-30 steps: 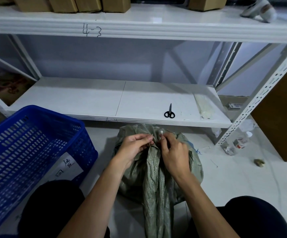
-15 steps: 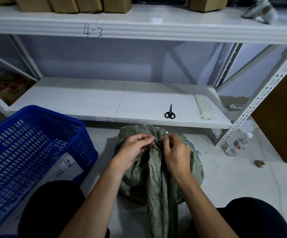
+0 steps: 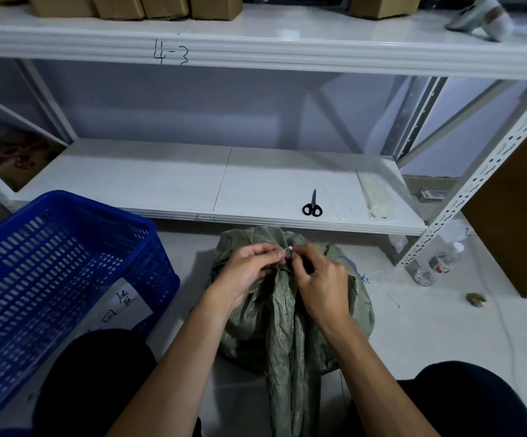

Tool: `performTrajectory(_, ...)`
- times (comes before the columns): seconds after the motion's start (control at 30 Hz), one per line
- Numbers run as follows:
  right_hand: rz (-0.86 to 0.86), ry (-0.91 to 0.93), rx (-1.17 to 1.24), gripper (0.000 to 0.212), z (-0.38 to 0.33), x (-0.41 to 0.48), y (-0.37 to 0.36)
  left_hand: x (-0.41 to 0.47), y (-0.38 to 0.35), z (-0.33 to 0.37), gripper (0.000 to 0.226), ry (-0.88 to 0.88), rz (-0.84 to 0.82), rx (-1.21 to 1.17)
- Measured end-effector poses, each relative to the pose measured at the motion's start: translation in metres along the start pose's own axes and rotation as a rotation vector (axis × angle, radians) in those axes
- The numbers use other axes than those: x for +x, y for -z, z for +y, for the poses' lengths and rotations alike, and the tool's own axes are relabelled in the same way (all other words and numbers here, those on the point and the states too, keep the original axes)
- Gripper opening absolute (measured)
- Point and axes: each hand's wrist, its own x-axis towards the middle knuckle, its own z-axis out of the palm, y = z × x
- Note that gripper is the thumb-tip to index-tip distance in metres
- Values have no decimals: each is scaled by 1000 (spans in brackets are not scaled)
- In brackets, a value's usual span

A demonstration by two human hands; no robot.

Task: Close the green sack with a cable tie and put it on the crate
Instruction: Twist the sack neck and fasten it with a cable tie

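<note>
A green woven sack (image 3: pixel 287 313) lies on the floor between my knees, its mouth gathered into a neck that trails toward me. My left hand (image 3: pixel 249 269) and my right hand (image 3: pixel 319 279) meet at the gathered neck. Both pinch a thin white cable tie (image 3: pixel 290 249), whose small white head shows between my fingertips. Most of the tie's strap is hidden by my fingers and the cloth. A blue perforated plastic crate (image 3: pixel 51 279) stands on the floor to the left of the sack.
Black scissors (image 3: pixel 312 207) and a bag of white cable ties (image 3: pixel 374 200) lie on the low white shelf (image 3: pixel 161 181) just beyond the sack. Small bottles (image 3: pixel 438 263) and a scrap (image 3: pixel 475 299) sit on the floor at the right. A brown cabinet (image 3: pixel 520 216) stands further right.
Both hands stay at the sack's neck with small finger movements. The tie's white head, hidden half a second ago, shows again between my fingertips.
</note>
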Motion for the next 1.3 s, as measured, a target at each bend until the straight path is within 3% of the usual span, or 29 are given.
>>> performTrajectory(1.0,-90,240,-197,21,6,3,4,3,-1,0,21,-64,16,-86)
performTrajectory(1.3,-148,269,-285,9,5,3,6,3,6,17,8,8,45,231)
